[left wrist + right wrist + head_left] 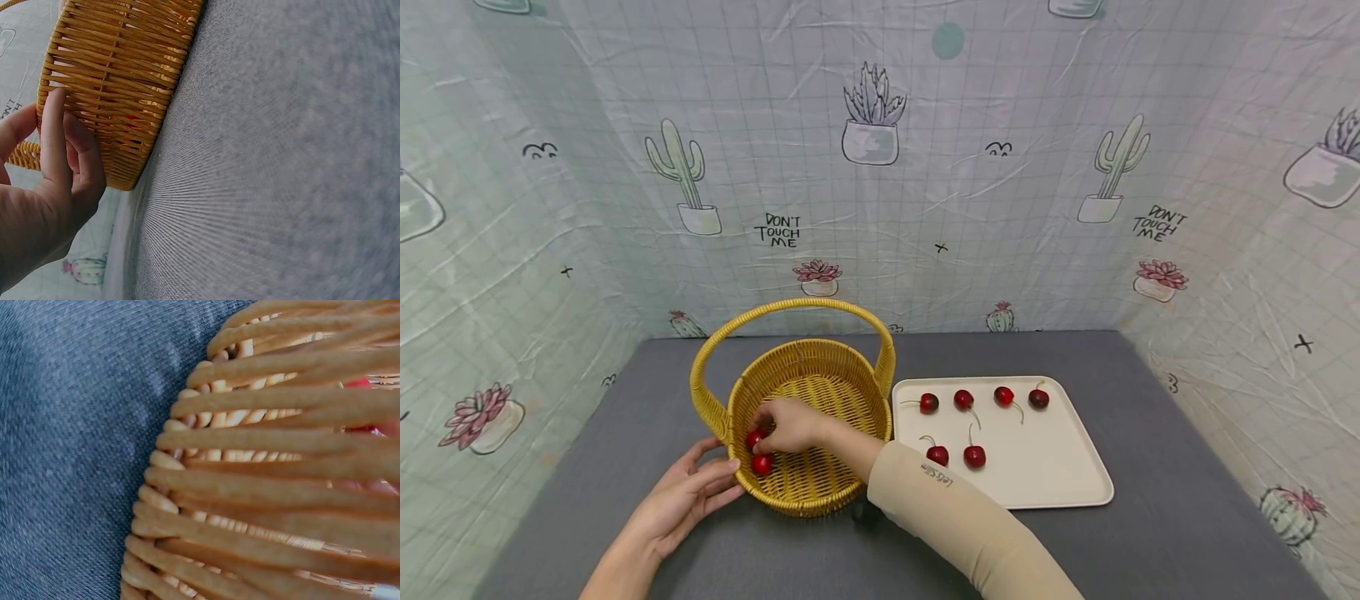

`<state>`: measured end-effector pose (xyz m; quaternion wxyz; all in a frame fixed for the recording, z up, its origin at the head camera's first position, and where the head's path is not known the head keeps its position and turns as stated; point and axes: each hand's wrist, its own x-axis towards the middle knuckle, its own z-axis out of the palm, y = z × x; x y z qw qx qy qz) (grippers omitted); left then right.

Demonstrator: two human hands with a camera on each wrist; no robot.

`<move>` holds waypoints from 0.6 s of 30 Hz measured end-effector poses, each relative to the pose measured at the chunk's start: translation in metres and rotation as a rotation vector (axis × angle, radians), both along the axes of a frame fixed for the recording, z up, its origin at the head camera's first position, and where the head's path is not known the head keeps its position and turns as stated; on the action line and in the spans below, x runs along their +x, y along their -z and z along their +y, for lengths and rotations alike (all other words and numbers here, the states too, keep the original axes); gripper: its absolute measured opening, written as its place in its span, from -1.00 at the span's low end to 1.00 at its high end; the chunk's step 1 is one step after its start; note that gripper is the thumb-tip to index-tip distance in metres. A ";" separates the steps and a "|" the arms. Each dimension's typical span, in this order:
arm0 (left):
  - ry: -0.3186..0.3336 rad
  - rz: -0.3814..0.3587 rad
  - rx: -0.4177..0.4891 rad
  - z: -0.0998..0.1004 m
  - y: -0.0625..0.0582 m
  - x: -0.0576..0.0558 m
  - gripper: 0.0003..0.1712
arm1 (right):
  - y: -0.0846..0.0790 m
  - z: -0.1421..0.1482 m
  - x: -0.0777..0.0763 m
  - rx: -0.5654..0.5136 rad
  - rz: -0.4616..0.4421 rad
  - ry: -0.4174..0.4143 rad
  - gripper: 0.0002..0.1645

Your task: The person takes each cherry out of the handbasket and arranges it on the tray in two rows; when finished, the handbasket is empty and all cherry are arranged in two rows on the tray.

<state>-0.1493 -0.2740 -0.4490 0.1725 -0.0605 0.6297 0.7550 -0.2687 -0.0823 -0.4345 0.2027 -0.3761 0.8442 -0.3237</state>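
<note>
A yellow wicker basket (842, 400) with a tall arched handle stands on the table. My left hand (688, 496) holds its near left side, thumb at the rim; in the left wrist view the fingers (56, 137) lie against the woven wall. Inside the basket, my right hand (788, 427) reaches down at the left and pinches a red cherry (756, 438). Right beside it another cherry (762, 464) lies near the basket's wall. The right wrist view is filled by the basket's slats (269, 444), with red glimpsed through the gaps and the hand mostly hidden.
To the basket's right, a white rectangular tray (1037, 475) bears several dark red cherries with stems, such as one cherry (974, 457) near its front. My right forearm crosses the tray's near left corner. Printed cloth (940, 208) hangs around the grey table (1150, 500).
</note>
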 end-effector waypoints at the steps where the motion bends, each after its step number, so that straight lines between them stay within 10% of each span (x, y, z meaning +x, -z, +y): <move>1: -0.002 -0.001 0.001 0.000 0.000 0.000 -0.11 | 0.000 0.000 0.000 -0.002 0.001 0.002 -0.68; 18: -0.016 -0.023 -0.015 0.001 0.002 -0.003 -0.13 | -0.014 0.026 0.001 -0.103 0.004 -0.020 -0.71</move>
